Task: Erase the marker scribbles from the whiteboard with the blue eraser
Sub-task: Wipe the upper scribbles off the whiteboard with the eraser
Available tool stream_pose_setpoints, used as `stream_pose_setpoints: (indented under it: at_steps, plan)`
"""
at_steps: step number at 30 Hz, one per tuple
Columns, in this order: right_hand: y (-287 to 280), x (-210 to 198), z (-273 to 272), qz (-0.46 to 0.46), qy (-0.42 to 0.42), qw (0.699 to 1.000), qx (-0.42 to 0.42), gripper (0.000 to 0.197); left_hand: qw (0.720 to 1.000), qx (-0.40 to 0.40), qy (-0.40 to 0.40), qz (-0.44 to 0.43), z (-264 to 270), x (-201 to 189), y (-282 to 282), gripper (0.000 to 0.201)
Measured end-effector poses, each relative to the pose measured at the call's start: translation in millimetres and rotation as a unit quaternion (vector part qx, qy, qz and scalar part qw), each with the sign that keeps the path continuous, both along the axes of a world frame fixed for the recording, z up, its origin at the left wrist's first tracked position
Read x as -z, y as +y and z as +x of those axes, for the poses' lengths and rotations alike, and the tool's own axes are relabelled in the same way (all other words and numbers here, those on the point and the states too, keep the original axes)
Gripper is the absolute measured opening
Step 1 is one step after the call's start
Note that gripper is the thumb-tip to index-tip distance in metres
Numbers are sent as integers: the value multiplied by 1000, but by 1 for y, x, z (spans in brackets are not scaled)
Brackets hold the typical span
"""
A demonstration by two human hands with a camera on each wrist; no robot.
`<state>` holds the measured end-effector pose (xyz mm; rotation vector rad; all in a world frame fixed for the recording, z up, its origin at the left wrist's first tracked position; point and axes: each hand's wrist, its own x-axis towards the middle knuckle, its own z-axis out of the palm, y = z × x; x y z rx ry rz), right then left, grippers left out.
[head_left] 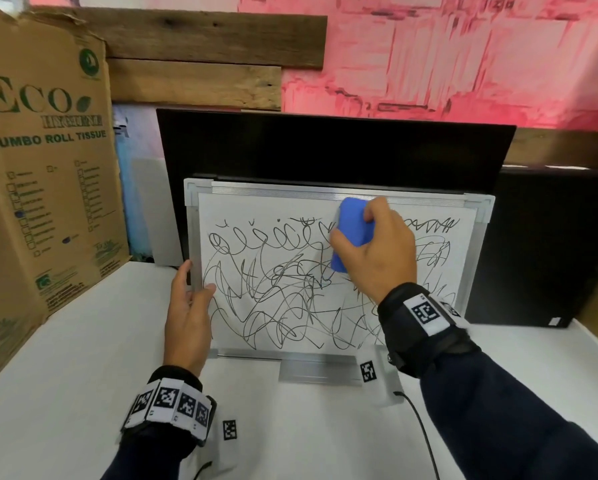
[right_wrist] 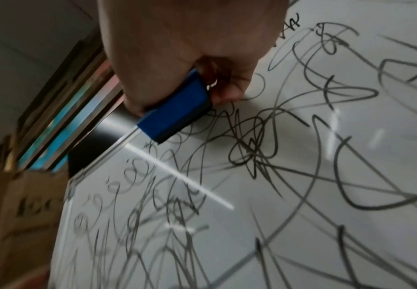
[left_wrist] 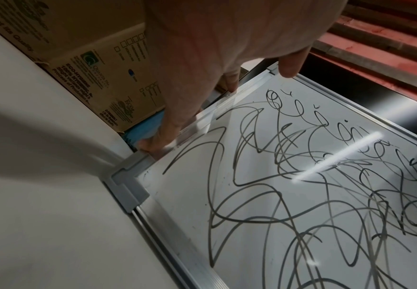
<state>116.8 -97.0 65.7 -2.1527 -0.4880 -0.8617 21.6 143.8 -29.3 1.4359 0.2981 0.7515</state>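
The whiteboard [head_left: 256,209] stands upright on the table, leaning on a black screen, and black marker scribbles [head_left: 273,289] cover most of it. My right hand [head_left: 384,251] grips the blue eraser [head_left: 353,223] and presses it against the board's upper middle, just under the top frame. The right wrist view shows the eraser [right_wrist: 177,109] with its dark felt side on the board [right_wrist: 227,224], my right hand [right_wrist: 177,39] curled round it. My left hand [head_left: 191,296] holds the board's left frame edge, thumb on the front. In the left wrist view my left hand [left_wrist: 215,48] has its fingers behind the frame [left_wrist: 128,187].
A tall cardboard box [head_left: 41,168] stands at the left. The black screen [head_left: 325,150] and a second dark panel [head_left: 533,254] are behind and to the right. On the white table [head_left: 82,375] lie a metal ledge [head_left: 318,370], tag markers [head_left: 367,371] and a black cable [head_left: 425,434].
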Motion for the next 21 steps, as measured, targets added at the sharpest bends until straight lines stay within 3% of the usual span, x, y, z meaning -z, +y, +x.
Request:
stream_pose_setpoints:
  at_steps: [1,4,7,11,15,18,21]
  plan:
    - [0,0,1,12,-2,1000,0,40,1000,1,0,1,0,1,1,50]
    - [0,6,1,-67,4,998,-16,41,1000,4,-3,7,3,4,4,51]
    - [-7,3,5,17,-7,1000,4,40,1000,5,-3,12,3,6,3,51]
    - [-13,3,5,-36,-12,999,-8,40,1000,7,-4,11,4,7,2,51]
    - [-27,4,9,43,-1,999,19,40,1000,2,-8,2,5,8,4,51]
    - [-33,10,8,-50,2,999,16,39,1000,1,-8,3,7,7,3,52]
    - [-41,6,9,35,7,999,24,39,1000,-4,-3,11,7,6,1,55]
